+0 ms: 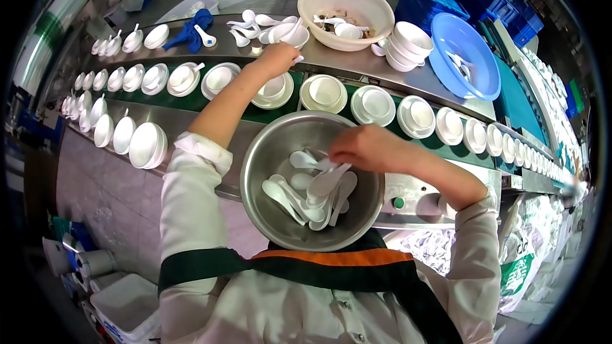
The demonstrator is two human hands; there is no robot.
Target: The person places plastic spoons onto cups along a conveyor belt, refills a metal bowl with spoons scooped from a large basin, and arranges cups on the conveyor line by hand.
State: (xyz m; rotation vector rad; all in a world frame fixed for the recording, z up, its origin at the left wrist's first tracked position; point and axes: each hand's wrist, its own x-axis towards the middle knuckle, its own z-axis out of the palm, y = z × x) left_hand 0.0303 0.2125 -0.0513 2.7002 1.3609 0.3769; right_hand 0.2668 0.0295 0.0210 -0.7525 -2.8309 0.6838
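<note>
In front of my body a steel basin (pixel 250 178) holds several white soup spoons (pixel 294 202). My right hand (pixel 364 148) is over its far right side, fingers pinched at the handle of a white spoon (pixel 324 185). Farther out, my left hand (pixel 278 60) reaches across the conveyor to the steel ledge. Its fingers are curled closed beside a white bowl (pixel 297 39) with a spoon in it; what they grip is hidden. Loose white spoons (pixel 247 25) lie just beyond that hand. Bowls set on saucers (pixel 325 93) line the green belt between the ledge and the basin.
On the ledge stand a cream tub (pixel 306 1) with spoons and scraps, stacked bowls (pixel 408 41), a blue basin (pixel 488 79) and a blue cloth (pixel 186 35). More bowls (pixel 146 145) line the near left edge. A green-capped bottle (pixel 398 203) is right of the steel basin.
</note>
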